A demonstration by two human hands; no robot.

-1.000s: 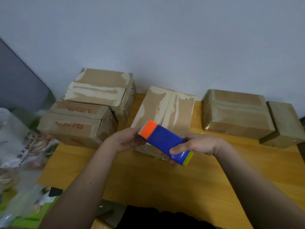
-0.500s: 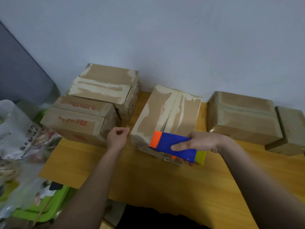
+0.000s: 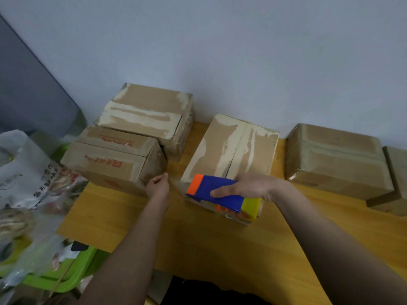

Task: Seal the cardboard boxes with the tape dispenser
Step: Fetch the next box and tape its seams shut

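Note:
A blue tape dispenser [image 3: 217,192] with an orange left end and a yellow right end lies across the near edge of the middle cardboard box [image 3: 233,146]. My right hand [image 3: 248,186] grips it from above, thumb on its blue side. My left hand [image 3: 157,186] hovers just left of that box with its fingers curled, pinching what looks like the end of a faint clear tape strip [image 3: 175,184] running to the dispenser. The box's top flaps are closed, with a seam down the middle and pale torn patches.
Two stacked-looking boxes [image 3: 114,159] [image 3: 149,111] stand at the left on the wooden table [image 3: 198,241]. Two taped boxes [image 3: 334,159] [image 3: 396,181] sit at the right. Plastic bags [image 3: 24,179] and a green tray [image 3: 66,278] crowd the left edge. A wall is behind.
My right hand carried the dispenser forward and down onto the middle box's near edge. My left hand let go of the orange end and moved left, drawing away from the dispenser.

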